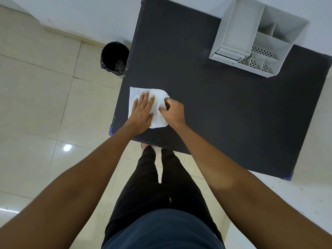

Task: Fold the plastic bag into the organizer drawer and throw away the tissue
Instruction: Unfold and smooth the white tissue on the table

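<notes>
A thin white plastic bag (159,94) lies flat near the left front corner of the dark table (224,108). My left hand (142,112) rests flat on the bag's left half, palm down with the fingers spread. My right hand (173,112) pinches the bag's crumpled right edge between thumb and fingers. A grey organizer (269,44) stands at the table's far right corner, and its long drawer (239,27) is pulled out and looks empty. I see no separate tissue.
A black bin (115,58) lined with a dark bag stands on the tiled floor just left of the table, beyond the bag. My legs stand at the table's front edge. The organizer has several small perforated compartments (258,60).
</notes>
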